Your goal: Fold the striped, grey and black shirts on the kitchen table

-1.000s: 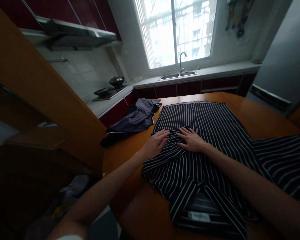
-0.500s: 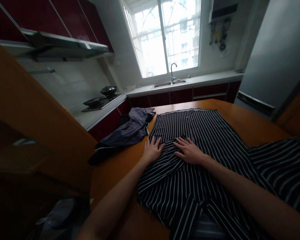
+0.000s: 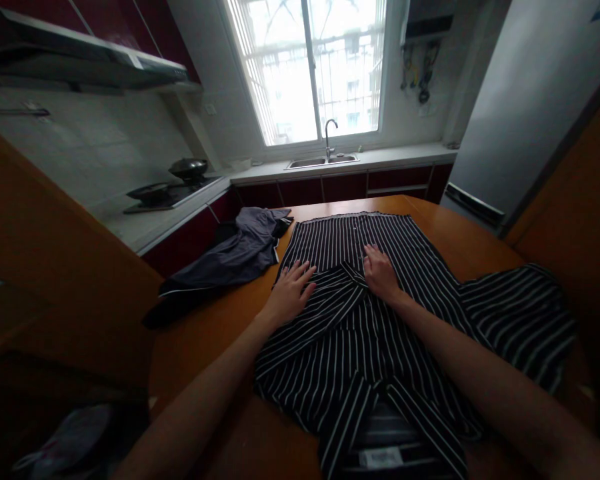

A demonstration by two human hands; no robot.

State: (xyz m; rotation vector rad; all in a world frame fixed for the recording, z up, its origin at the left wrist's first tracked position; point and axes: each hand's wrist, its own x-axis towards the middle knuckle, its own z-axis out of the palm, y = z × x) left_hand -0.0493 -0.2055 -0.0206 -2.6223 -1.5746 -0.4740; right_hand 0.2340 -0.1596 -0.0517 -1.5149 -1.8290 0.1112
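Striped shirt (image 3: 415,267) spans the surface (image 3: 215,317), collar toward near edge, hem toward far edge. My left hand (image 3: 291,292) lies spread on the folded sleeve (image 3: 310,327), gripping nothing; right hand (image 3: 380,273), fingers extended beside the cuff (image 3: 351,275), grips nothing visible. Best: light, flat pressure, smoothing creases outward.

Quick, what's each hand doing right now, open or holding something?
Left hand: open, fingers spread over the folded sleeve, gripping nothing.
Right hand: at the striped shirt, fingers close together; whether they grip fabric can't be told.
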